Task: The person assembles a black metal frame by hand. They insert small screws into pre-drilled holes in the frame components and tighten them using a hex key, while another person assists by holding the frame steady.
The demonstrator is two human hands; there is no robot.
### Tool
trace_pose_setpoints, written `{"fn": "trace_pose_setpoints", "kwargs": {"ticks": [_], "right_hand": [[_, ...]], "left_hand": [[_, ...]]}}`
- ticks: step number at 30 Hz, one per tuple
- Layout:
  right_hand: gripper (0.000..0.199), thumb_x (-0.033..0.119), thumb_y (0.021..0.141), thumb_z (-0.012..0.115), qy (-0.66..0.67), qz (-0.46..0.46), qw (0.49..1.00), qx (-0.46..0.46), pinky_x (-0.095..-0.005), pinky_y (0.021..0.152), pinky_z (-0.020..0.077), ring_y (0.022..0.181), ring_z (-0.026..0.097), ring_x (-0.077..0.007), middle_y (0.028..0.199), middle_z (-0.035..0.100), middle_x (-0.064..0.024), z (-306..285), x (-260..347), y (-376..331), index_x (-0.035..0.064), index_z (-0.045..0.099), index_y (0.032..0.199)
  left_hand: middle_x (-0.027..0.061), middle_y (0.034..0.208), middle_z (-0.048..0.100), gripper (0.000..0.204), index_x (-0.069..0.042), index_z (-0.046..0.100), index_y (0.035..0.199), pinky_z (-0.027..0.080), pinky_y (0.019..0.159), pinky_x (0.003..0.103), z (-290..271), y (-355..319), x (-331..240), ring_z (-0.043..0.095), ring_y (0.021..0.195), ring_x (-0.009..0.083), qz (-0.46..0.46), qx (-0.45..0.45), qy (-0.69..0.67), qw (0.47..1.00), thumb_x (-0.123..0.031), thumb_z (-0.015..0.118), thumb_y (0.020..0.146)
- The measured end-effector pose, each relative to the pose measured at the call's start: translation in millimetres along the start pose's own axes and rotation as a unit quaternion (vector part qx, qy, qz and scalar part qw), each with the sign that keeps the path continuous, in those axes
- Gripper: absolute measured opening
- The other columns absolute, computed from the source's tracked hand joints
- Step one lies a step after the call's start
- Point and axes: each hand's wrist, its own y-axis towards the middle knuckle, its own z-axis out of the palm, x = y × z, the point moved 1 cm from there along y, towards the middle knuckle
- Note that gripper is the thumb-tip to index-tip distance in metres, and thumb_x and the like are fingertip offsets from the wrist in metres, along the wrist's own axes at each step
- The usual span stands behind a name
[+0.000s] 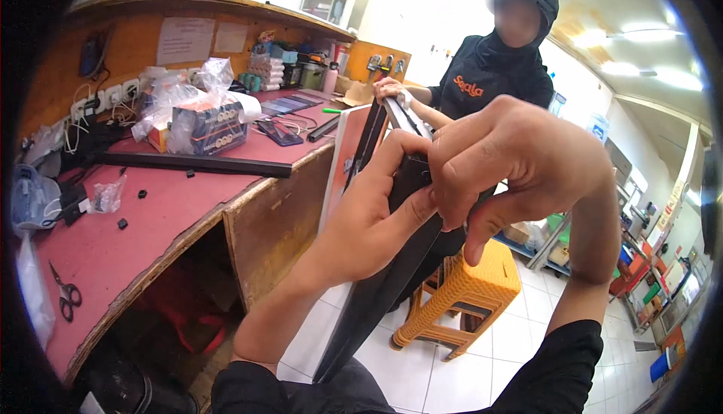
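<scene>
A long black bar-like frame piece stands tilted in front of me, its lower end near my lap. My left hand is wrapped round its upper part, thumb pressed on the near face. My right hand is beside it, fingers bent down and pressed against the bar's edge. Whatever its fingertips hold, if anything, is hidden. Behind my left hand stands a thin, pale-edged panel. A co-worker's hand rests on the far top end of the frame.
On the left, a red-topped bench holds scissors, a black bar, a plastic-wrapped box, phones and small black pieces. An orange woven stool stands on the tiled floor. A co-worker in black stands opposite.
</scene>
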Motion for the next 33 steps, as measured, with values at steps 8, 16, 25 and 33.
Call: {"fn": "trace_pose_setpoints", "kwargs": {"ticks": [8, 16, 25, 33], "right_hand": [[0.035, 0.024, 0.069, 0.094, -0.094, -0.073, 0.956, -0.268, -0.0296, 0.062, 0.05, 0.064, 0.066, -0.0196, 0.073, 0.067, -0.0073, 40.5, -9.6, -17.1, 0.0036, 0.067, 0.074], [0.035, 0.022, 0.072, 0.094, -0.132, 0.017, 0.73, -0.671, -0.025, 0.063, 0.0515, 0.071, 0.069, -0.0157, 0.078, 0.07, -0.0112, 129.8, -6.8, 5.2, 0.0018, 0.066, 0.078], [0.02, 0.001, 0.084, 0.086, -0.011, 0.106, 0.606, -0.788, -0.0222, 0.08, 0.0521, 0.085, 0.067, -0.0131, 0.093, 0.07, -0.0103, 148.9, 8.3, 41.6, -0.0039, 0.069, 0.094], [0.021, 0.002, 0.084, 0.081, 0.006, 0.063, 0.895, -0.441, -0.0413, 0.102, 0.0509, 0.08, 0.071, -0.0187, 0.087, 0.073, -0.0112, 77.7, 24.7, -5.1, -0.0047, 0.073, 0.103]], "left_hand": [[0.0059, 0.105, 0.063, 0.028, -0.004, 0.05, 0.129, 0.049, 0.087, 0.025, 9.0, -1.5, -3.1, 0.061, 0.1, 0.0096, -0.013, -0.034, 0.047, 0.998, -0.012, 0.063, 0.104], [0.0052, 0.109, 0.057, 0.031, -0.004, 0.052, 0.129, 0.047, 0.088, 0.025, 12.4, -0.9, -1.8, 0.057, 0.102, 0.0087, -0.02, -0.039, 0.055, 0.998, -0.011, 0.066, 0.102], [0.0055, 0.113, 0.054, 0.032, -0.004, 0.054, 0.126, 0.045, 0.093, 0.027, 8.0, -2.6, 1.7, 0.056, 0.103, 0.0121, -0.043, -0.076, 0.065, 0.994, -0.019, 0.068, 0.101], [0.0049, 0.113, 0.055, 0.029, -0.006, 0.051, 0.126, 0.046, 0.09, 0.025, 2.0, -3.7, -3.3, 0.057, 0.102, 0.0089, -0.005, -0.058, 0.05, 0.997, -0.014, 0.066, 0.103]]}}
